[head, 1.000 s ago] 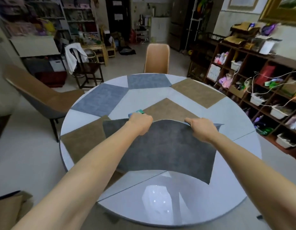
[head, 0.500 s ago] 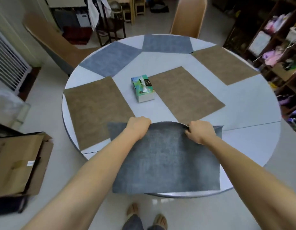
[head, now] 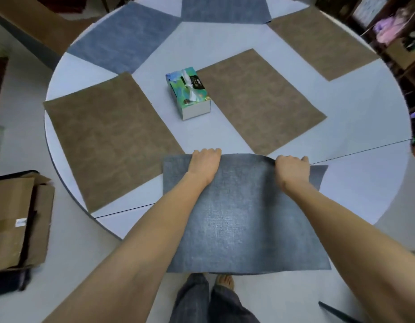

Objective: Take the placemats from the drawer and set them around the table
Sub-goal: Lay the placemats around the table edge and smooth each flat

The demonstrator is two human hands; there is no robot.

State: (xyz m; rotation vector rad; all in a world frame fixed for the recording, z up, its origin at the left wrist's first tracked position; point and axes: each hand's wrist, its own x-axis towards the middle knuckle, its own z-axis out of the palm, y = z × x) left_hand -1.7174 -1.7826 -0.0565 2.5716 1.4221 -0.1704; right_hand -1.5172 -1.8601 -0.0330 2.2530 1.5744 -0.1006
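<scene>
Head camera looked down on a round grey table (head: 364, 127). Off its left edge a cardboard box (head: 13, 220) sat on the floor. A brown placemat (head: 108, 138) lay at the left edge, and two blue placemats (head: 125, 36) lay toward the far edge. A tissue box (head: 187, 92) stood near the centre, just beside a second brown placemat (head: 260, 99); a third (head: 323, 36) lay at the far right. At the near edge, the left hand (head: 205, 163) and right hand (head: 292, 169) each gripped the far edge of a blue-grey placemat (head: 243, 220), fingers curled over it; its near part overhung the table.
</scene>
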